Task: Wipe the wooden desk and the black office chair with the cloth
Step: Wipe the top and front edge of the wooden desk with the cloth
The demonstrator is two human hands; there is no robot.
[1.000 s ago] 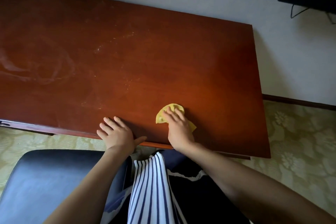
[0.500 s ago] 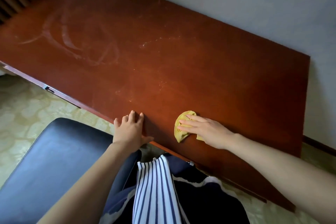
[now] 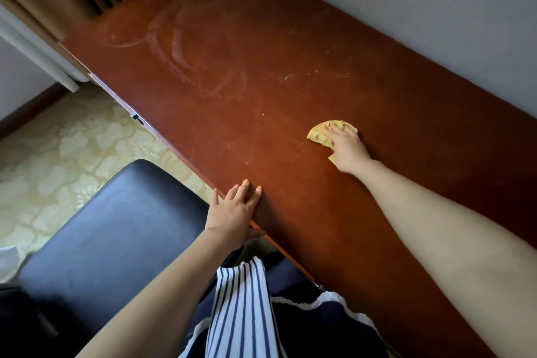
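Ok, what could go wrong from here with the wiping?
1. The cloth is bunched small under the right hand, so strokes are narrow; the dusty swirls at the far end of the desk may get missed.
2. The left hand lies flat on the near edge and could leave prints or an unwiped patch there.

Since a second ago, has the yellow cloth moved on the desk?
Yes. The cloth under the right hand has slid away from the near edge of the desk, toward the wall.
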